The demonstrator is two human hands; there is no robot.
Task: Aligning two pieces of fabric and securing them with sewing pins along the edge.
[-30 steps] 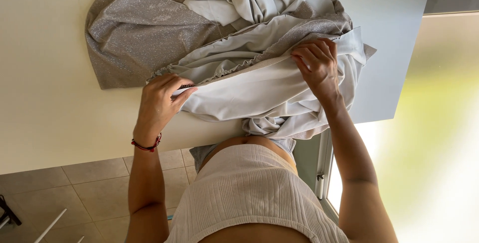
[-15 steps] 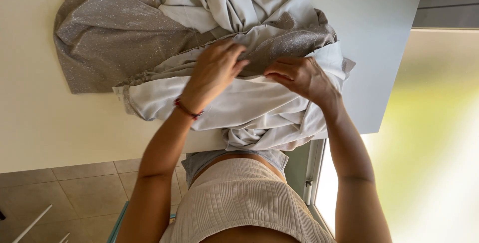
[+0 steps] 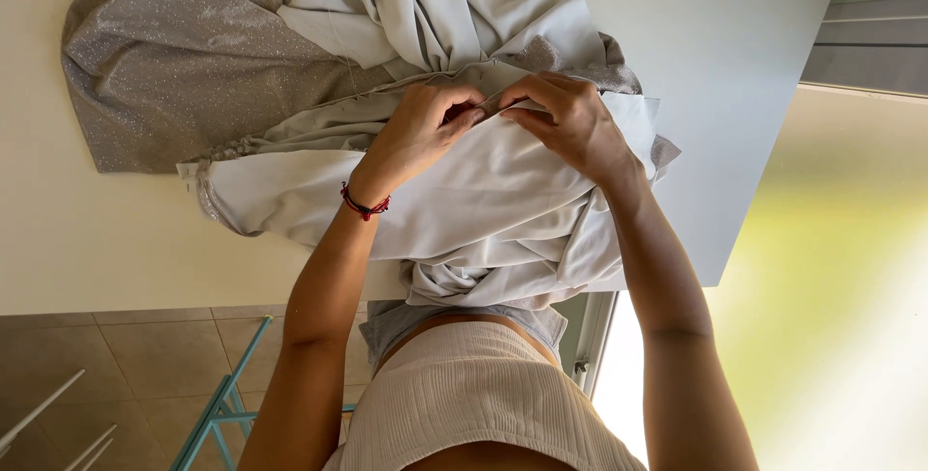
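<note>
Tiled floor (image 3: 126, 355) and a teal metal frame (image 3: 224, 403) show below the near edge of a pale desk (image 3: 87, 239), over which the person leans. Nearest the body, a pale grey garment (image 3: 483, 210) hangs bunched over the desk edge and spreads flat across the surface. Left hand (image 3: 416, 132), with a red cord bracelet (image 3: 364, 206) at the wrist, lies on the garment with its fingers (image 3: 462, 115) closed, pinching a fold of the cloth. Right hand (image 3: 570, 123) sits just beside it, fingertips meeting the left hand's, its fingers (image 3: 527, 113) likewise closed on the same fold. Beyond the hands, a glittering silver-grey fabric (image 3: 174, 65) lies spread toward the far left of the desk, and more pale cloth (image 3: 416, 7) is heaped in loose folds at the far edge
</note>
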